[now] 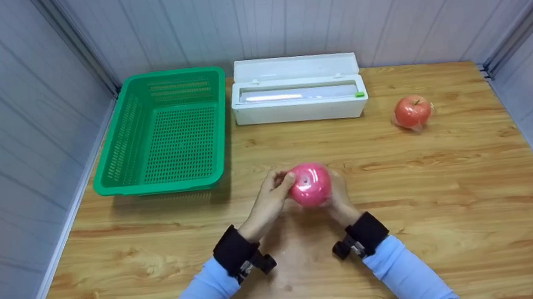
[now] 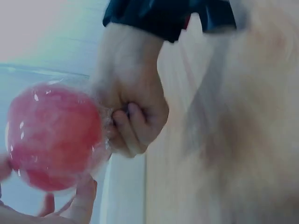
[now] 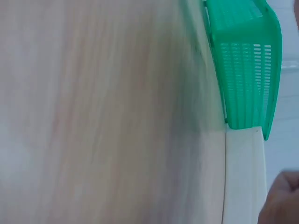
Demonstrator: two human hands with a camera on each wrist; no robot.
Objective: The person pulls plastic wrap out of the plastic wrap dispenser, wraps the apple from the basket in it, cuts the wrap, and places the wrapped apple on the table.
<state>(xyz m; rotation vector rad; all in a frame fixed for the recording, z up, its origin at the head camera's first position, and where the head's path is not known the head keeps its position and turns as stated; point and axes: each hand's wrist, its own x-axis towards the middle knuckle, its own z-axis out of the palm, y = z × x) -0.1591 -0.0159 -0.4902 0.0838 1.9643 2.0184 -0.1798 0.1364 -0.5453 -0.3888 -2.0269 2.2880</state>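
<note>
A red apple (image 1: 310, 184) in shiny clear plastic film is held up between my two hands over the middle of the table. My left hand (image 1: 272, 196) grips its left side, thumb on the near face. On the other side my right hand (image 2: 135, 107) has curled fingers that pinch the gathered film (image 2: 105, 123) beside the apple, as the left wrist view shows. The head view has the right hand partly hidden behind the fruit. Only a bit of the right hand (image 3: 282, 200) enters the right wrist view, at its lower right edge.
A green perforated basket (image 1: 223, 149) stands at the back left. Beside it is a white box (image 1: 300, 111) with its lid raised and a roll of film (image 1: 290, 94) inside. Another film-wrapped apple (image 1: 412, 111) sits at the back right. Panel walls bound the wooden table (image 1: 454, 208).
</note>
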